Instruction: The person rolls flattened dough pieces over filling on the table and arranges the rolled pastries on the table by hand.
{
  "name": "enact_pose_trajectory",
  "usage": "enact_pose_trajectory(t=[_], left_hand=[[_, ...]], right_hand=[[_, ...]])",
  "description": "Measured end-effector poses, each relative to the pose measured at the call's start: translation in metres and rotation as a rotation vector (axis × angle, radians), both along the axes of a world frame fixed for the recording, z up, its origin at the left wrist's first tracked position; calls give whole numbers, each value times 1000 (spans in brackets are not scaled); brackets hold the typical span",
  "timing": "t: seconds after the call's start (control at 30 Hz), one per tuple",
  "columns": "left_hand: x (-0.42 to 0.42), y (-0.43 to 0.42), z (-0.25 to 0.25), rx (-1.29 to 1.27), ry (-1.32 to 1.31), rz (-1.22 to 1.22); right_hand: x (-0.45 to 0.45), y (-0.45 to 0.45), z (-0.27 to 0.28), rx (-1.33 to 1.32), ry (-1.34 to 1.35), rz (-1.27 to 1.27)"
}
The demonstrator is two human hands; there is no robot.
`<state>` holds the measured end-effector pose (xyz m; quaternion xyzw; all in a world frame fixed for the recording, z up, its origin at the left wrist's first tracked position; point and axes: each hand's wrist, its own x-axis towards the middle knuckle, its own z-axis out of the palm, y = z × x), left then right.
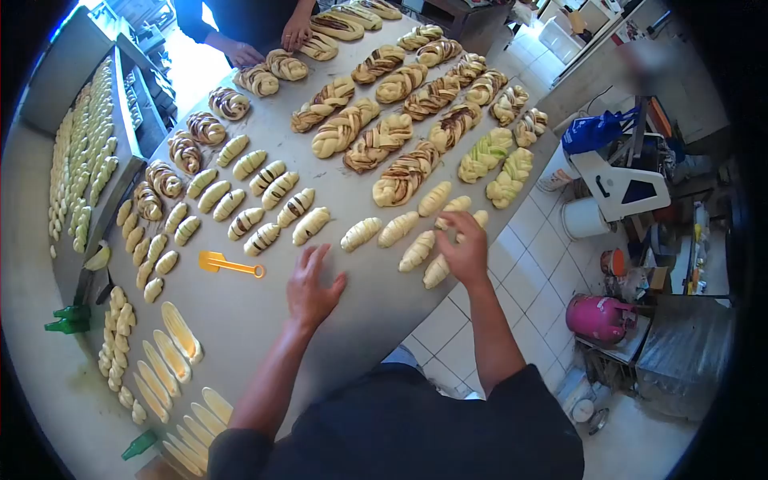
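My left hand (314, 288) hangs over the steel table (344, 320) with its fingers spread and nothing in them. Just beyond its fingertips lies a plump pale dough roll (311, 226). Near the table's right edge, my right hand (466, 246) is curved over a group of smooth dough rolls (416, 251). Its thumb and fingers are apart, and it partly covers some rolls; whether it touches one I cannot tell. To the left of my left hand lies a yellow plastic scraper (232, 265). Flat, long dough strips (182, 333) lie at the near left.
Braided loaves (380, 144) fill the far side, with striped rolls (274, 177) closer in. Another person's hands (297, 32) work at the far edge. A tray of small dough pieces (84, 152) stands left. A pink gas cylinder (600, 318) sits on the right.
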<state>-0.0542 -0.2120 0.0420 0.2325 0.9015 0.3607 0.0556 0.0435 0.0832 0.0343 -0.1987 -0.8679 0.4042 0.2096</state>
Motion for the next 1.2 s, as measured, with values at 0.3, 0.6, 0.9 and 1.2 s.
enact_pose_trajectory(t=[0.3,0.6,0.9,1.2], left_hand=[[83,-111,4,-53,-110,75],[136,-202,18,-39,-59,394],[239,-395,38,-29,46,882],[314,-466,-2,-219,84,561]], right_hand=[[67,-53,-30,2,-147,-289],[65,-40,-46,180,-199,-170],[51,-290,32,-215,-76,576],[129,-518,-28,129,57,1309]])
